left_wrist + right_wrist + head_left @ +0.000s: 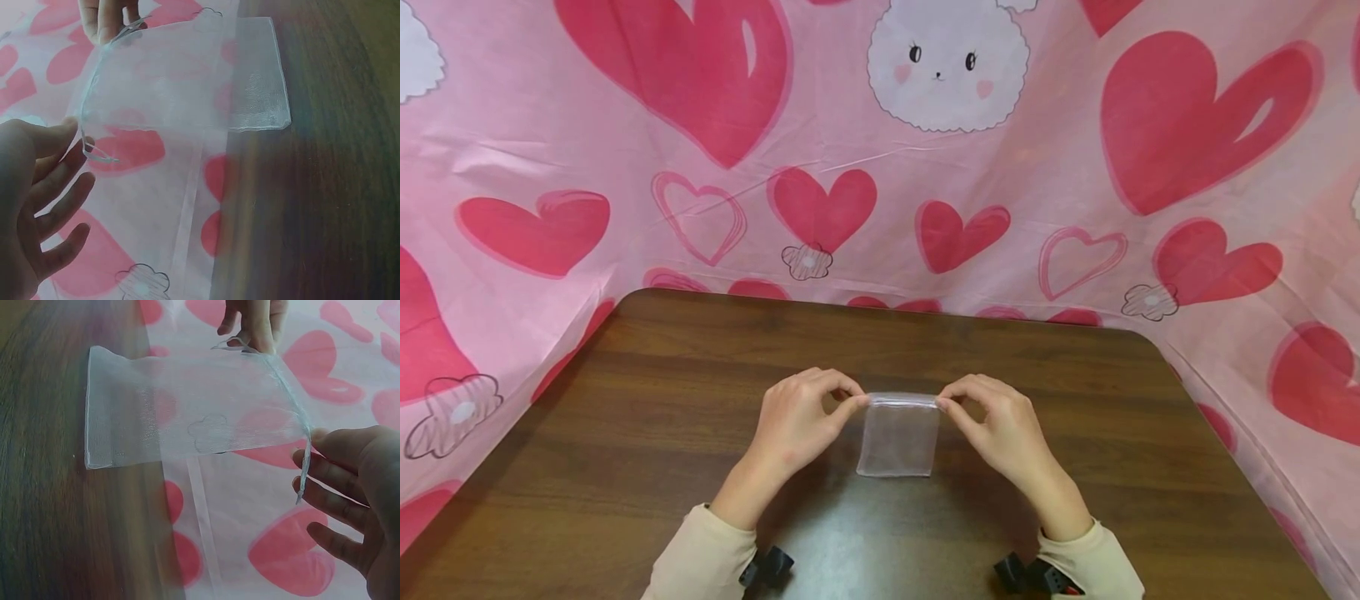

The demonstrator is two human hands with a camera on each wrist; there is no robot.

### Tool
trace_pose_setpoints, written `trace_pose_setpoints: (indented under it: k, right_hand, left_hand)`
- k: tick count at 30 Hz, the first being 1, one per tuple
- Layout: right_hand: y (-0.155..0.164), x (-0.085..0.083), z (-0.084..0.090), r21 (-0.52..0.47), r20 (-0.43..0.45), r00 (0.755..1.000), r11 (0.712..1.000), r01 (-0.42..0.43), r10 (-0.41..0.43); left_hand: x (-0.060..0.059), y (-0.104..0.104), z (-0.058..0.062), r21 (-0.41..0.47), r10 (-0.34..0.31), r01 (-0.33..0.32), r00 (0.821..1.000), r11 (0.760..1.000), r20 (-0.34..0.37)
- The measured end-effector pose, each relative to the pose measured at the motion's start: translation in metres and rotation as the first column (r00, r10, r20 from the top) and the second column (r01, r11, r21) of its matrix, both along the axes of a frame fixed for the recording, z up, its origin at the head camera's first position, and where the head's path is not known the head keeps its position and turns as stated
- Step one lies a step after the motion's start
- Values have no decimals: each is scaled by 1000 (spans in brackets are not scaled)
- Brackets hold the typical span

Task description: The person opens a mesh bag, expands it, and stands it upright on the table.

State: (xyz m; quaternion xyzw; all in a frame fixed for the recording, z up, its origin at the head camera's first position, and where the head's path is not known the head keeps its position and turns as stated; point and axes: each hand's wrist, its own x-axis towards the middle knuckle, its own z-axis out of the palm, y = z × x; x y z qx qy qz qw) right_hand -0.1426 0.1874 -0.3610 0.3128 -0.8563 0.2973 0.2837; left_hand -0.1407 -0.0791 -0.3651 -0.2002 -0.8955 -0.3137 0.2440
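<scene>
A sheer white organza drawstring bag (pixel 898 440) hangs between the two hands, its top edge drawn straight across. At its upper left corner my left hand (pixel 802 414) pinches the edge between thumb and index finger. My right hand (pixel 996 425) pinches the upper right corner the same way. In the left wrist view the bag (pixel 181 78) looks flat and see-through, and a thin drawstring loop (pixel 100 154) dangles beside the left fingers. The right wrist view shows another drawstring end (pixel 302 481) hanging by the right fingers.
A dark brown wooden table (pixel 700 350) with rounded far corners lies under the hands. Behind and beside it hangs a pink curtain (pixel 850 125) printed with hearts. Black wrist devices (pixel 767 568) sit at the beige sleeves (pixel 707 554).
</scene>
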Motion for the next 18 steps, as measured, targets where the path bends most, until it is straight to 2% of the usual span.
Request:
trace_pose_setpoints:
  k: [4,18]
  right_hand:
    - [1,-1,1,25,-34,999,1000,-14,15]
    - [4,-1,1,64,-49,997,996,-57,60]
  left_hand:
    - [0,0,0,-32,8,-10,999,999,-49]
    - [-2,0,-1,-83,-11,-3,986,997,-168]
